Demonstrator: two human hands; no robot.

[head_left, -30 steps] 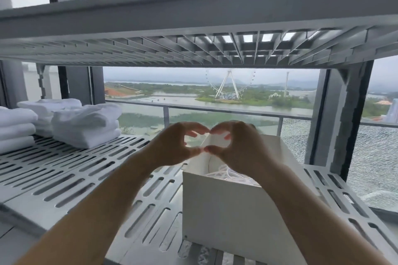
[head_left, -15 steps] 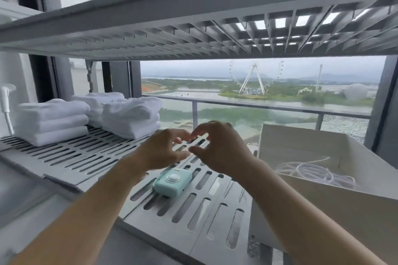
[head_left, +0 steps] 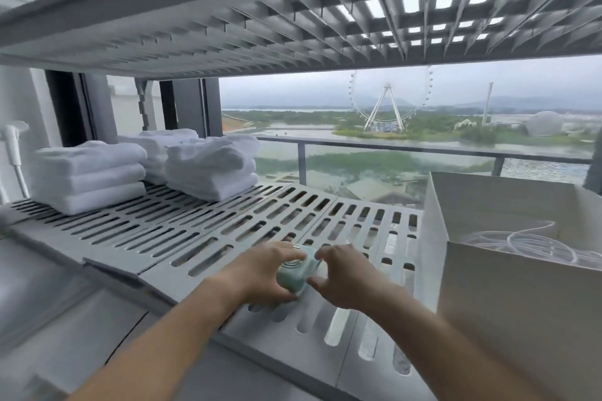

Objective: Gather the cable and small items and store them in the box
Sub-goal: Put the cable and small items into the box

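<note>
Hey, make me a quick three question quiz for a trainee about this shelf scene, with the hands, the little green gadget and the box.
1. True or false: the cable already lies inside the white box.
2. Which hand grips the mint-green device? A left hand B right hand C neither
3. Fill in: the folded towels sit at the shelf's far ____ end.

Key: 1 true. 2 A; the right hand's fingers are spread beside it. 3 left.

Slatted grey shelf (head_left: pixel 202 231), folded white towels (head_left: pixel 88 176), window (head_left: pixel 407 127), seemingly overcast daylight.
</note>
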